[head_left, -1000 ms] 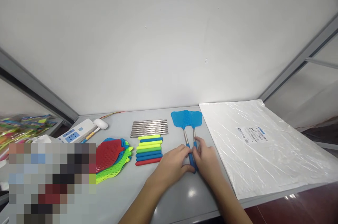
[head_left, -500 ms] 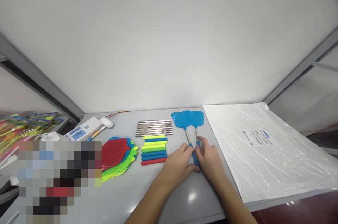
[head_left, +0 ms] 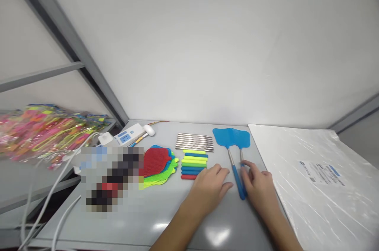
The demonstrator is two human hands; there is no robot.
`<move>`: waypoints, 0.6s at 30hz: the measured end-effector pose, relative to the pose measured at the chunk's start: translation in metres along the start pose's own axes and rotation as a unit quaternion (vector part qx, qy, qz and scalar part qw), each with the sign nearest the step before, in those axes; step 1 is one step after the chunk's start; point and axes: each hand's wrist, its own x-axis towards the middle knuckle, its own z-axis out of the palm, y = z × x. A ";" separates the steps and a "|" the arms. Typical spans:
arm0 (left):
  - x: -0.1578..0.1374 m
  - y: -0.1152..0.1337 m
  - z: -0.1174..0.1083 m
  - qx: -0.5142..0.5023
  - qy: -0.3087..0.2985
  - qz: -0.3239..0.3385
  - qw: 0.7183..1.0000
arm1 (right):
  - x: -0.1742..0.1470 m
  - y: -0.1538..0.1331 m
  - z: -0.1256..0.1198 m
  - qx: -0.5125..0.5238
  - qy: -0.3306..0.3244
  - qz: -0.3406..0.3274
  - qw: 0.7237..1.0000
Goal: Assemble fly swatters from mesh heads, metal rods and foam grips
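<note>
Two blue fly swatters lie side by side on the grey table, the left swatter (head_left: 235, 174) and the right swatter (head_left: 241, 152). Each has a metal shaft and a blue grip; their heads overlap at the top. My right hand (head_left: 260, 188) has its thumb and index finger at the top of the right swatter's grip, partly covering it. My left hand (head_left: 209, 188) is empty, fingers apart, over the table left of the swatters. Close to its fingers lie several coloured handle grips (head_left: 194, 164) in a row, with several metal rods (head_left: 194, 142) behind them.
A pile of mesh swatter heads (head_left: 156, 162), red on top, lies left of the grips. A power strip (head_left: 128, 134) and white cables are farther left. Bagged colourful goods (head_left: 53, 130) lie on the left shelf. A white plastic-wrapped package (head_left: 296, 164) covers the right side.
My left hand has let go of the left swatter's grip and moved left, its fingers spreading. My right hand stays at the right swatter. The view has turned left.
</note>
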 end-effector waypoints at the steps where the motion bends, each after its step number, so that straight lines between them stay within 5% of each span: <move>1: -0.008 -0.005 -0.006 0.019 0.018 -0.007 1.000 | 0.001 -0.003 -0.002 -0.011 0.009 -0.014 1.000; 8: -0.066 -0.043 -0.029 0.079 0.131 -0.094 0.984 | 0.069 -0.067 -0.003 -0.103 -0.090 -0.203 0.970; 13: -0.083 -0.047 -0.019 0.087 0.159 -0.139 0.974 | 0.139 -0.110 0.035 -0.136 -0.153 -0.242 0.948; 18: -0.088 -0.049 -0.012 0.073 0.173 -0.165 0.968 | 0.177 -0.114 0.064 -0.147 -0.213 -0.259 0.930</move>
